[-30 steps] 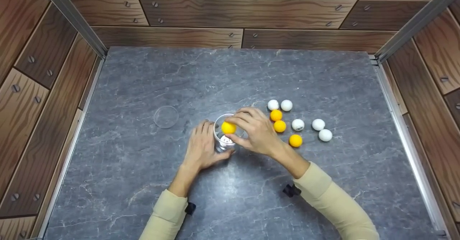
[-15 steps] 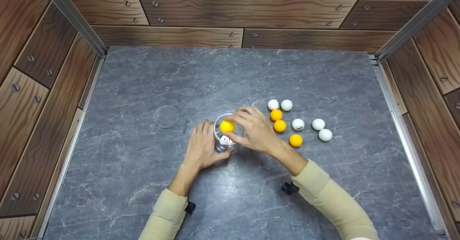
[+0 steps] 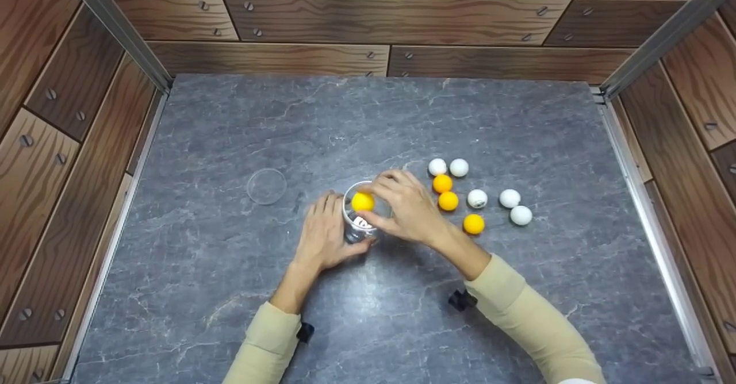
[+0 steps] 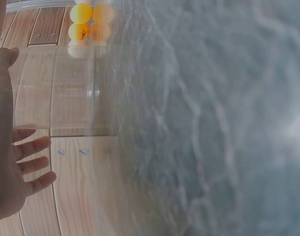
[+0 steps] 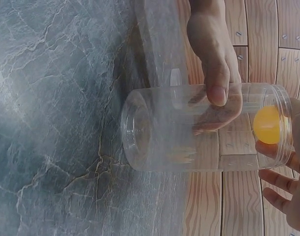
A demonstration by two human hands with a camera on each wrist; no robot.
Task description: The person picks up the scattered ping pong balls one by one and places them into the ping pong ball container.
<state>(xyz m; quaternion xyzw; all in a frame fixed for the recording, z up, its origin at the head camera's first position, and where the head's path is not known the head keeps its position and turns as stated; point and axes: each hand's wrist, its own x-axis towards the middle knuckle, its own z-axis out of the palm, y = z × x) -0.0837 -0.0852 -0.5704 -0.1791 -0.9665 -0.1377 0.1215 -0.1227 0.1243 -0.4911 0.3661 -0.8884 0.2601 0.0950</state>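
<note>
A clear plastic jar (image 5: 189, 128) stands upright on the grey tabletop, its mouth facing up. My left hand (image 3: 323, 231) holds it from the left side, thumb in front and fingers behind the wall. In the right wrist view that same hand (image 5: 218, 59) shows against the jar's side. With my right hand (image 3: 405, 208) I pinch an orange table tennis ball (image 3: 362, 202) between thumb and fingers. The ball (image 5: 267, 124) is just inside the jar's mouth. Below it, nothing lies in the jar in the right wrist view.
Right of the hands lie several loose balls, such as an orange ball (image 3: 474, 223) and a white ball (image 3: 477, 199). A clear round lid (image 3: 266, 186) lies flat on the left. Wood-patterned walls (image 3: 397, 20) enclose the grey tabletop (image 3: 368, 119).
My right hand has shifted slightly left with the orange ball, over and into the jar's mouth. The left hand, jar and loose balls have stayed put.
</note>
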